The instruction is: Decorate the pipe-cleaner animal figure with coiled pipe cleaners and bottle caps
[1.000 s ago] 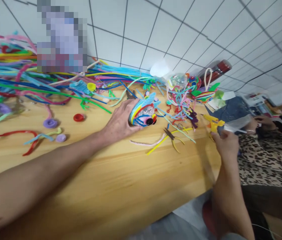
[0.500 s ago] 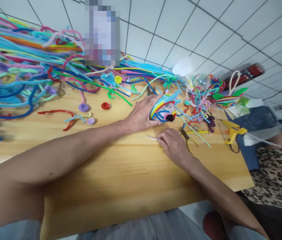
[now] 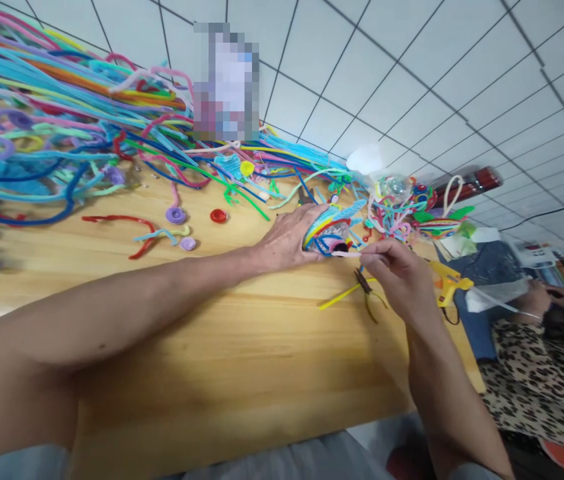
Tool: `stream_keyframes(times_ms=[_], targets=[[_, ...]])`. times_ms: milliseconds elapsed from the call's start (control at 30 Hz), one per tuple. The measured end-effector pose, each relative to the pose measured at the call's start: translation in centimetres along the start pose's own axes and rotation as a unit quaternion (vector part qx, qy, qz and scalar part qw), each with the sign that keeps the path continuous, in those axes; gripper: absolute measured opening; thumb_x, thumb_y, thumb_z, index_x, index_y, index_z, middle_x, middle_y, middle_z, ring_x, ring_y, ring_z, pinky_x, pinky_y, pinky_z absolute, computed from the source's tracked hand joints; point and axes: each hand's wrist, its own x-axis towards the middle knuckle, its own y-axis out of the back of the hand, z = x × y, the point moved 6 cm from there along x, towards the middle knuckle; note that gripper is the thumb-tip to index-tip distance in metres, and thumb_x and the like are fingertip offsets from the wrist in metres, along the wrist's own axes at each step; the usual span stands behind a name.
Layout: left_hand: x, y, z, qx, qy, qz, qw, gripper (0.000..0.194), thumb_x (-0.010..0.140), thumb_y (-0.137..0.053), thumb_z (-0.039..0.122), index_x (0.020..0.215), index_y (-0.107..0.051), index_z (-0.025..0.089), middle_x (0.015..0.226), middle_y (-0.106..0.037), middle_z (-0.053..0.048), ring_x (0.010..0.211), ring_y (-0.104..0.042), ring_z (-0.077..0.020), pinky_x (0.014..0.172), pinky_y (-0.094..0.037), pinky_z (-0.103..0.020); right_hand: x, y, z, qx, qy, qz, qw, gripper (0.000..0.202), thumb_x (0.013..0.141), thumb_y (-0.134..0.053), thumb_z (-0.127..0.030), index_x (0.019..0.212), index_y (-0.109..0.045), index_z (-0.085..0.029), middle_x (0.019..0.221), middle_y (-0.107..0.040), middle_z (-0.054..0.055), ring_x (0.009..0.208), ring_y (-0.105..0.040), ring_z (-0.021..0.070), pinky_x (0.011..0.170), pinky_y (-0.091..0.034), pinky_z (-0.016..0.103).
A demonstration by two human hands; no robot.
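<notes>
My left hand [image 3: 289,235] is wrapped around a colourful pipe-cleaner craft piece [image 3: 329,230] with rainbow bands, a clear body, light-blue fringes on top and a black round spot at its front. Between the thumb and fingers of my right hand [image 3: 402,270] is a short pale pink pipe cleaner [image 3: 347,254], its free end right by the black spot. Whether it touches the piece I cannot tell. Below my right hand, pliers [image 3: 363,283] with yellow handles lie on the table, beside a yellow pipe cleaner [image 3: 337,298].
Heaps of pipe cleaners [image 3: 77,87] cover the back left of the wooden table [image 3: 212,360]. A red coil [image 3: 219,216] and a purple coil [image 3: 176,215] lie left of my hands. To the right are a yellow glue gun [image 3: 449,283] and a person in a leopard-print garment [image 3: 537,360].
My right hand has lifted from the table and moved up and right, bringing the pale pink pipe cleaner to the front of the craft piece. My left hand keeps its hold.
</notes>
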Motion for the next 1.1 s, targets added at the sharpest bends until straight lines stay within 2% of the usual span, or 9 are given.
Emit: stream_keyframes(times_ms=[133,267,433,633,800,933,1033,1100], targets=[[0.0,0.0,0.0,-0.001,-0.001,-0.008,1.0,0.102,0.08,-0.087,0.046,0.165,-0.034,0.026,0.167,-0.049,-0.019,0.156,-0.047,-0.0399,0.124,-0.043,-0.063,2.7,0.4,-1.0,-0.095,0.06,0.02,0.994,0.013,0.094,-0.068,-0.032,0.085,-0.073,-0.024,0.079,-0.071,0.0,0.067,-0.061,0.0153,0.063,-0.045,0.029],[0.0,-0.2,-0.1,-0.011,-0.004,-0.009,1.0,0.1,0.083,-0.084,0.044,0.166,-0.032,0.027,0.167,-0.047,-0.019,0.157,-0.046,-0.0392,0.123,-0.043,-0.065,4.0,-0.3,-2.5,-0.161,0.119,0.001,0.98,0.017,0.096,-0.066,-0.033,0.082,-0.072,-0.024,0.075,-0.069,0.001,0.068,-0.06,0.0167,0.066,-0.045,0.031],[0.0,-0.3,-0.1,-0.016,-0.008,-0.016,1.0,0.102,0.082,-0.085,0.046,0.166,-0.029,0.029,0.168,-0.045,-0.019,0.157,-0.044,-0.0396,0.122,-0.043,-0.066,4.4,-1.0,-3.2,-0.17,0.128,-0.026,0.977,0.013,0.093,-0.067,-0.026,0.081,-0.072,-0.025,0.077,-0.072,0.001,0.066,-0.06,0.0166,0.064,-0.043,0.03],[0.0,-0.2,0.0,-0.031,0.0,-0.013,0.999,0.104,0.079,-0.087,0.041,0.165,-0.031,0.032,0.167,-0.047,-0.017,0.157,-0.045,-0.0397,0.123,-0.042,-0.068,4.9,-1.6,-3.2,-0.16,0.117,-0.028,0.98,0.013,0.089,-0.065,-0.022,0.078,-0.071,-0.024,0.077,-0.073,0.002,0.064,-0.062,0.0165,0.062,-0.044,0.03],[-0.1,0.0,0.3,-0.026,0.014,-0.017,0.999,0.108,0.076,-0.089,0.048,0.166,-0.031,0.034,0.169,-0.045,-0.016,0.156,-0.045,-0.0408,0.123,-0.041,-0.068,5.2,-1.8,-3.1,-0.172,0.122,-0.015,0.977,0.012,0.086,-0.064,-0.022,0.077,-0.07,-0.025,0.078,-0.074,0.002,0.068,-0.064,0.0184,0.064,-0.044,0.031],[-0.1,0.7,0.8,-0.036,0.007,-0.015,0.999,0.091,0.089,-0.073,0.063,0.165,-0.034,0.031,0.167,-0.047,-0.017,0.154,-0.048,-0.0401,0.124,-0.042,-0.066,5.5,-2.0,-2.8,-0.192,0.126,-0.009,0.973,0.013,0.087,-0.063,-0.023,0.076,-0.071,-0.024,0.077,-0.073,0.003,0.07,-0.065,0.0203,0.065,-0.043,0.032],[-0.3,1.0,0.8,-0.044,-0.009,-0.022,0.999,0.075,0.101,-0.053,0.059,0.165,-0.036,0.025,0.168,-0.047,-0.018,0.158,-0.045,-0.0361,0.128,-0.039,-0.061,5.5,-2.1,-2.8,-0.196,0.136,-0.009,0.971,0.014,0.088,-0.063,-0.023,0.077,-0.071,-0.024,0.077,-0.073,0.003,0.071,-0.066,0.0203,0.066,-0.044,0.033],[-0.5,1.0,0.6,-0.047,-0.011,-0.024,0.999,0.067,0.106,-0.042,0.055,0.166,-0.036,0.025,0.17,-0.046,-0.015,0.16,-0.042,-0.0325,0.13,-0.037,-0.059,5.4,-2.1,-2.9,-0.199,0.139,-0.007,0.97,0.014,0.089,-0.063,-0.023,0.078,-0.071,-0.024,0.078,-0.072,0.003,0.071,-0.066,0.02,0.066,-0.044,0.032]])
